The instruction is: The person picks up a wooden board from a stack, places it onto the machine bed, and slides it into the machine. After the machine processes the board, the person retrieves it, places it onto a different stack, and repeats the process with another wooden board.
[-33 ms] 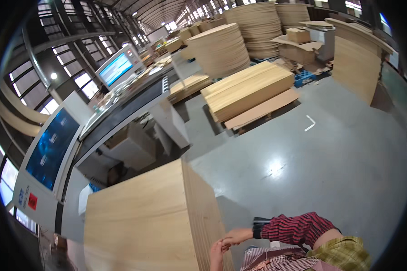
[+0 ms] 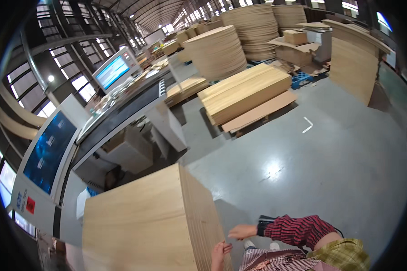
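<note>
My left hand (image 2: 220,249) is by the near right side of a tall stack of pale wooden boards (image 2: 138,217). Its fingers are curled in, and I cannot make out whether anything small is between them. A short gap to the right, my right hand (image 2: 243,232) hangs over the floor, back upward. Its fingers are drawn together and point toward the left hand; whatever they may hold is hidden. A red-and-black patterned sleeve (image 2: 298,229) and a dark wristband (image 2: 261,229) cover the right forearm.
A machine with a dark blue panel (image 2: 49,151) stands left, its long bed (image 2: 122,113) running away beside a lit screen (image 2: 113,72). Ahead lie low stacked boards (image 2: 244,92) and round board stacks (image 2: 215,54). Cartons (image 2: 294,49) and a leaning panel (image 2: 353,67) are at right.
My hands were touching and are now apart: the right has moved right, and the left is a little lower. The view has shifted slightly.
</note>
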Action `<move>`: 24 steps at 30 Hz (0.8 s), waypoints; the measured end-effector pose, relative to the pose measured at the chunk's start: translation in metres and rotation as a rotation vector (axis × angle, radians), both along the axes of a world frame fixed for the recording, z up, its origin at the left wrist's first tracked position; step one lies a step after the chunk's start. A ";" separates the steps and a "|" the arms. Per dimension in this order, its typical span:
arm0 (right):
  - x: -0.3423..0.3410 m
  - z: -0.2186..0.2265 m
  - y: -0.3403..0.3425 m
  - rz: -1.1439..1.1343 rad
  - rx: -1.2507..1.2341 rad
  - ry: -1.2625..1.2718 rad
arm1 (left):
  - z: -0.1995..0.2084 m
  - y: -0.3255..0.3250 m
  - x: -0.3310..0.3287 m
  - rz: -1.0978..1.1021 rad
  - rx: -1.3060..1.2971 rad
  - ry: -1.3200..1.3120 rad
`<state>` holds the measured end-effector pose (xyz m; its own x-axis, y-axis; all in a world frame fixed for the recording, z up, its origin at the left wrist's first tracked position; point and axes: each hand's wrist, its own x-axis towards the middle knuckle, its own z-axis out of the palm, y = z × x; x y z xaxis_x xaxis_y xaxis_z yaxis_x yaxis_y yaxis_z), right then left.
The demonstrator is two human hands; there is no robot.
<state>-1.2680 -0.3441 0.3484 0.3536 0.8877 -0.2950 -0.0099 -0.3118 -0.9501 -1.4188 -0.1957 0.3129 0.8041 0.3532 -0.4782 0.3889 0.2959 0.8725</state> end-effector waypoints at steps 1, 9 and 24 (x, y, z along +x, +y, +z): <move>0.030 -0.054 -0.023 -0.187 -0.033 -0.028 | -0.032 0.006 0.016 -0.120 -0.071 0.120; -0.056 -0.338 -0.421 -0.097 -1.468 -0.436 | -0.081 0.046 0.135 -0.246 -0.440 0.377; 0.164 -0.334 -0.149 -0.638 -0.838 -0.105 | -0.063 0.136 0.503 -0.405 -0.264 0.085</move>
